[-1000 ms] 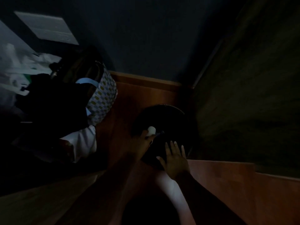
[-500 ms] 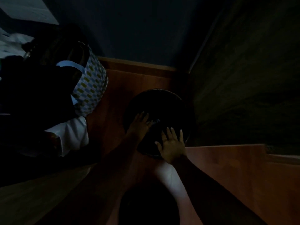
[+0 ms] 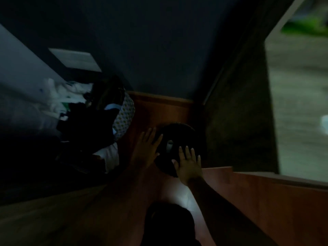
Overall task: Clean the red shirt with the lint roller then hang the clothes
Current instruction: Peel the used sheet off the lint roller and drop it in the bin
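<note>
The scene is very dark. A round dark bin [image 3: 184,132] stands on a reddish wooden surface [image 3: 159,110] in a corner. Inside it lies a small white cylinder [image 3: 169,145], which looks like the lint roller. My left hand [image 3: 147,150] hovers flat at the bin's left rim, fingers straight, holding nothing. My right hand [image 3: 189,166] lies flat with spread fingers on the bin's near rim. I cannot make out a red shirt.
A patterned bag [image 3: 124,118] stuffed with dark clothes stands left of the bin, with a white cloth [image 3: 110,155] below it. Dark walls close the corner. A bright opening [image 3: 298,86] shows at right. A dark round shape [image 3: 168,226] sits at the bottom edge.
One second ago my left hand held the white cylinder over the bin. The cylinder now lies inside the bin, and my left hand has opened and drawn back to the left rim.
</note>
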A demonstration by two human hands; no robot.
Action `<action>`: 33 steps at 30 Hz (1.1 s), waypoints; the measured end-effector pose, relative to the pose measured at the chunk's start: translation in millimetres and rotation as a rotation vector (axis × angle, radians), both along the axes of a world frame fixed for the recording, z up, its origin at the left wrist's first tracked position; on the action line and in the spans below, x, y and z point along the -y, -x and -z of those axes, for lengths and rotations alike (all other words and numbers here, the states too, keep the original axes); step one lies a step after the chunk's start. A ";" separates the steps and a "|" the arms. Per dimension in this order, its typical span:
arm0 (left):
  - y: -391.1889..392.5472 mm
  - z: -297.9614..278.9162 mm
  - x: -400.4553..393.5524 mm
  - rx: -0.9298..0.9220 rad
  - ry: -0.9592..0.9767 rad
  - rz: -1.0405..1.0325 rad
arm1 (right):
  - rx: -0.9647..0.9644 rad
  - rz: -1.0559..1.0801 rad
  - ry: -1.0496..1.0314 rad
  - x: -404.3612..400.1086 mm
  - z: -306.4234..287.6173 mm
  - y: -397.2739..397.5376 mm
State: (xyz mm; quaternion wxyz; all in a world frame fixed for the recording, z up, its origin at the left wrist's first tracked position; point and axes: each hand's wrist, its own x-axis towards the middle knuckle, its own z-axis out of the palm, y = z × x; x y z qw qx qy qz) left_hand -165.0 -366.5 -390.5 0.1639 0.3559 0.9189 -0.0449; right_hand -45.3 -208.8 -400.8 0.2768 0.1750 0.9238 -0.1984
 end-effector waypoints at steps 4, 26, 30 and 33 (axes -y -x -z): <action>-6.1 -133.4 23.7 0.030 -0.124 -0.292 | -0.096 0.099 0.143 23.5 -140.6 13.2; -40.4 -451.6 -246.1 -0.183 -0.558 -0.316 | -0.832 -0.001 -0.247 -279.1 -472.6 -18.9; -71.8 -426.2 -306.0 -0.160 -0.500 -0.340 | -0.783 -0.034 -0.301 -364.4 -449.3 -61.0; -94.9 -408.8 -338.3 -0.095 -0.464 -0.368 | -0.612 -0.035 -0.335 -414.5 -432.2 -82.9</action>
